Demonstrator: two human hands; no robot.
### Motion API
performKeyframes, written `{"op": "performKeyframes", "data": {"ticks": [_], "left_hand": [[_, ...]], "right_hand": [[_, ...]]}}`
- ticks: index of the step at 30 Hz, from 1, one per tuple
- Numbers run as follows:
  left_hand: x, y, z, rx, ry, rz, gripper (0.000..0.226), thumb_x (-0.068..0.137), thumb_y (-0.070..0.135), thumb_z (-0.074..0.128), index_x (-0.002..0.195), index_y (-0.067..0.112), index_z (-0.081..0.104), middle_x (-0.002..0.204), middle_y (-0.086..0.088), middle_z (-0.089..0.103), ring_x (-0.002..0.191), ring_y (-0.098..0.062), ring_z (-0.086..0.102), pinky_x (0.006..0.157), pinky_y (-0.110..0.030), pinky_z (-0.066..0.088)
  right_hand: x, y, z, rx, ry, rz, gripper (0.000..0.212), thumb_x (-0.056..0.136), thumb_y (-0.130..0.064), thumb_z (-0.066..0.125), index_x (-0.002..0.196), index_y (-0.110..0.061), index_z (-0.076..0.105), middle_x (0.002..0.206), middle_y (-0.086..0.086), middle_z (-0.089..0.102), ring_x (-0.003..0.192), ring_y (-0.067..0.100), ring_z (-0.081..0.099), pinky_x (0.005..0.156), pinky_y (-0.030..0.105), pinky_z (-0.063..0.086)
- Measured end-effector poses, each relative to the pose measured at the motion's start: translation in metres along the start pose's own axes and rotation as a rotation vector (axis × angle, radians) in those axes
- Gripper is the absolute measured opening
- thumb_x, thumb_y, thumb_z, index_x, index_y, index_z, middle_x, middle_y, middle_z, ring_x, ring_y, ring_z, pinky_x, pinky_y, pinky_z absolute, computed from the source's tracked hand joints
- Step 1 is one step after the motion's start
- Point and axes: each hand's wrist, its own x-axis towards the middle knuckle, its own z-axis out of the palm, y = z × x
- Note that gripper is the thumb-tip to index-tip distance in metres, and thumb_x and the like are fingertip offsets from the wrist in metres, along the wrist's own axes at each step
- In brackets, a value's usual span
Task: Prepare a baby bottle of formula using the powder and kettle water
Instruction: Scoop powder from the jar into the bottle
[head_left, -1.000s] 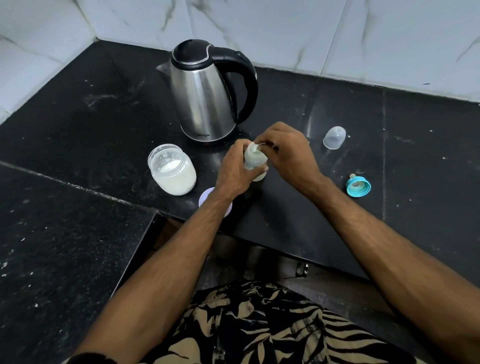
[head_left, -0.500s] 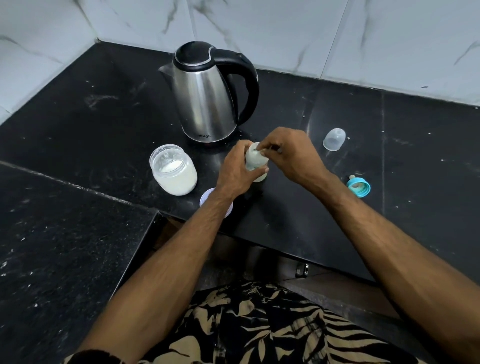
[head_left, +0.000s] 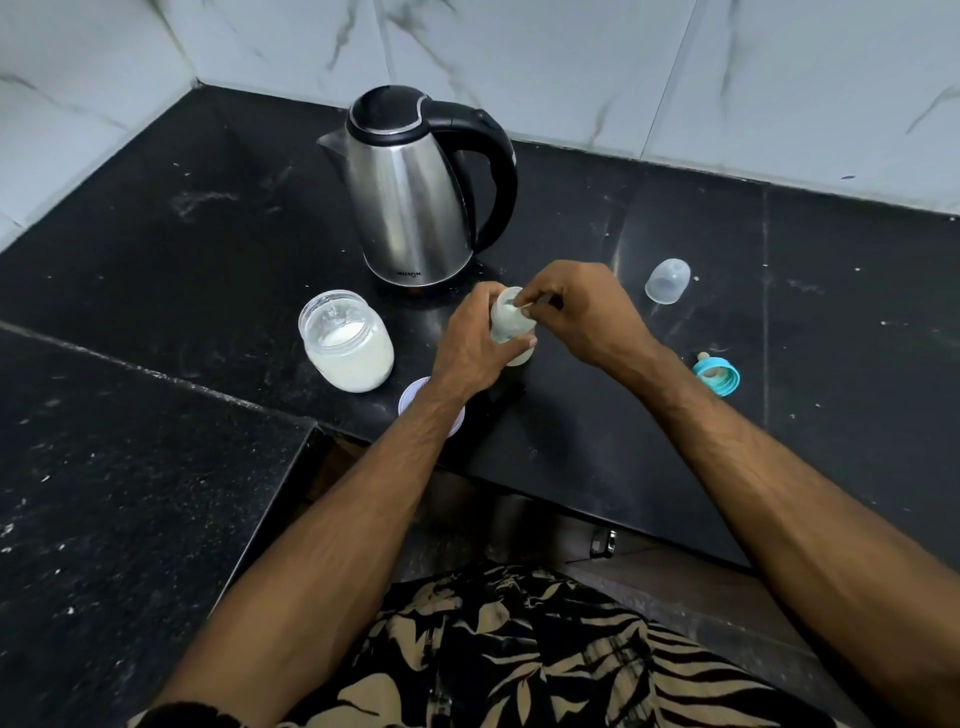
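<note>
A small pale baby bottle (head_left: 511, 327) stands open on the black counter (head_left: 675, 441), and my left hand (head_left: 475, 345) grips its body. My right hand (head_left: 582, 306) pinches a small scoop or spoon (head_left: 522, 305) held over the bottle's mouth; most of it is hidden by my fingers. An open glass jar of white powder (head_left: 349, 340) stands to the left of the bottle. The steel kettle (head_left: 415, 192) with its black handle stands behind them.
The jar's white lid (head_left: 415, 397) lies partly under my left wrist. A clear bottle cap (head_left: 668, 280) lies to the right, and a teal ring with the teat (head_left: 717, 375) lies nearer the counter's front edge. White tiled walls enclose the corner.
My right hand has shifted slightly over the bottle's mouth. My left hand keeps hold of the bottle; the other objects have stayed in place.
</note>
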Motion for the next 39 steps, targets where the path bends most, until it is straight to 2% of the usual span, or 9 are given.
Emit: {"op": "performKeyframes", "data": {"ticks": [3, 6, 10, 13, 16, 20, 26, 33, 39], "left_hand": [[0.0, 0.0, 0.0, 0.003, 0.01, 0.002, 0.06, 0.066, 0.038, 0.083, 0.115, 0.023, 0.053, 0.109, 0.008, 0.064, 0.1, -0.015, 0.063, 0.086, -0.045, 0.055], [0.001, -0.001, 0.0, 0.01, 0.0, 0.01, 0.059, 0.069, 0.035, 0.085, 0.117, 0.021, 0.053, 0.109, 0.006, 0.064, 0.1, -0.015, 0.063, 0.085, -0.045, 0.055], [0.002, -0.002, 0.0, 0.003, 0.004, 0.005, 0.059, 0.069, 0.035, 0.085, 0.116, 0.023, 0.052, 0.11, 0.007, 0.064, 0.101, -0.015, 0.063, 0.086, -0.044, 0.055], [0.002, -0.003, 0.001, -0.001, -0.006, 0.001, 0.06, 0.067, 0.039, 0.084, 0.115, 0.025, 0.052, 0.109, 0.008, 0.065, 0.1, -0.015, 0.064, 0.085, -0.046, 0.056], [0.002, -0.003, 0.001, -0.008, -0.001, -0.014, 0.061, 0.065, 0.042, 0.083, 0.116, 0.026, 0.052, 0.109, 0.009, 0.065, 0.101, -0.014, 0.064, 0.086, -0.046, 0.056], [0.002, -0.003, 0.001, -0.009, -0.016, -0.018, 0.064, 0.064, 0.045, 0.082, 0.117, 0.025, 0.051, 0.109, 0.008, 0.065, 0.101, -0.015, 0.065, 0.086, -0.046, 0.056], [0.001, 0.0, 0.0, 0.004, -0.015, -0.019, 0.063, 0.066, 0.041, 0.085, 0.118, 0.023, 0.052, 0.109, 0.008, 0.065, 0.101, -0.015, 0.064, 0.085, -0.046, 0.056], [-0.001, 0.003, 0.001, -0.001, 0.013, -0.024, 0.063, 0.064, 0.041, 0.084, 0.116, 0.023, 0.052, 0.109, 0.009, 0.065, 0.102, -0.015, 0.063, 0.088, -0.047, 0.054], [-0.004, 0.0, 0.003, -0.049, 0.021, -0.037, 0.065, 0.062, 0.049, 0.082, 0.116, 0.032, 0.05, 0.112, 0.012, 0.066, 0.106, -0.015, 0.064, 0.089, -0.05, 0.054]], "right_hand": [[0.003, 0.0, -0.001, 0.027, 0.108, 0.016, 0.016, 0.087, -0.014, 0.066, 0.097, -0.017, 0.077, 0.096, -0.002, 0.072, 0.081, 0.009, 0.062, 0.075, 0.038, 0.056], [0.002, -0.002, -0.001, 0.001, 0.01, 0.007, 0.014, 0.087, -0.012, 0.068, 0.097, -0.015, 0.077, 0.097, 0.0, 0.073, 0.083, 0.012, 0.066, 0.076, 0.039, 0.057], [0.003, 0.001, 0.0, 0.004, 0.08, 0.001, 0.015, 0.087, -0.013, 0.066, 0.096, -0.016, 0.077, 0.095, -0.002, 0.072, 0.081, 0.01, 0.063, 0.074, 0.036, 0.056], [0.002, 0.0, 0.003, -0.022, 0.004, -0.017, 0.016, 0.088, -0.012, 0.066, 0.099, -0.015, 0.077, 0.098, 0.001, 0.073, 0.086, 0.017, 0.068, 0.074, 0.04, 0.057], [-0.001, 0.001, 0.005, -0.007, 0.104, -0.076, 0.016, 0.088, -0.012, 0.064, 0.098, -0.013, 0.077, 0.096, 0.001, 0.072, 0.083, 0.016, 0.066, 0.07, 0.034, 0.055], [-0.001, 0.003, 0.005, -0.039, 0.031, -0.105, 0.016, 0.088, -0.014, 0.064, 0.098, -0.013, 0.076, 0.096, 0.001, 0.071, 0.085, 0.018, 0.066, 0.071, 0.042, 0.056], [-0.001, 0.004, 0.003, -0.024, -0.003, -0.1, 0.014, 0.086, -0.013, 0.068, 0.097, -0.013, 0.077, 0.093, 0.001, 0.069, 0.081, 0.014, 0.063, 0.072, 0.039, 0.056], [-0.002, 0.001, -0.003, 0.241, 0.212, 0.092, 0.012, 0.087, -0.011, 0.068, 0.096, -0.013, 0.075, 0.093, -0.004, 0.07, 0.078, 0.004, 0.063, 0.073, 0.013, 0.05], [0.0, 0.002, -0.012, 0.56, 0.348, 0.247, 0.009, 0.085, -0.008, 0.069, 0.09, -0.015, 0.073, 0.077, -0.004, 0.071, 0.065, 0.009, 0.064, 0.066, 0.03, 0.057]]}}
